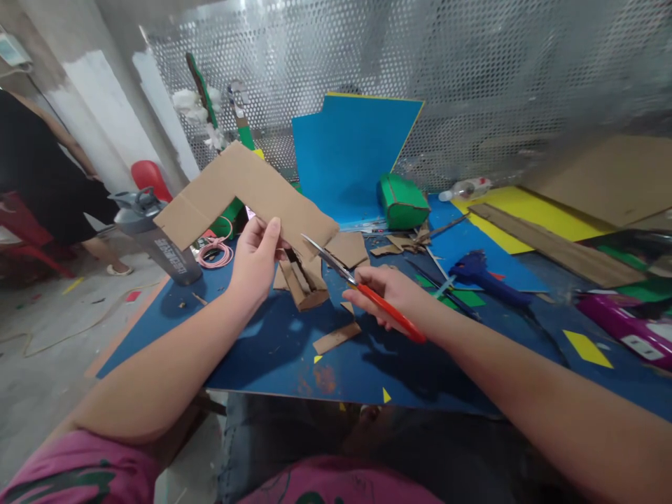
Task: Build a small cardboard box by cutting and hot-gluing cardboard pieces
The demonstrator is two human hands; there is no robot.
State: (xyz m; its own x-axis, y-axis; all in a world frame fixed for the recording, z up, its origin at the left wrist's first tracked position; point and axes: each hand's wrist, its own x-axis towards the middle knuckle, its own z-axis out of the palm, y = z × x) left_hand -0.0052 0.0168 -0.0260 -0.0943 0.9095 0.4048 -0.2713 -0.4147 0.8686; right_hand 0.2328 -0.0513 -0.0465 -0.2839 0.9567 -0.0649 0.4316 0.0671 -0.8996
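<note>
My left hand (255, 257) is closed on the lower edge of an L-shaped piece of brown cardboard (241, 190), holding it up above the blue table (273, 350). My right hand (391, 294) grips red-handled scissors (362, 287), whose open blades point up-left at the cardboard's right end. Small cardboard offcuts (336, 337) and a folded cardboard piece (304, 283) lie on the table just below.
A grey shaker bottle (157, 238) and pink cord (214, 252) stand at the left. Behind are a blue board (351, 154), a green box (402, 199), a blue glue gun (480, 273), yellow sheets (530, 213) and a magenta object (624, 325). Another person stands far left (42, 175).
</note>
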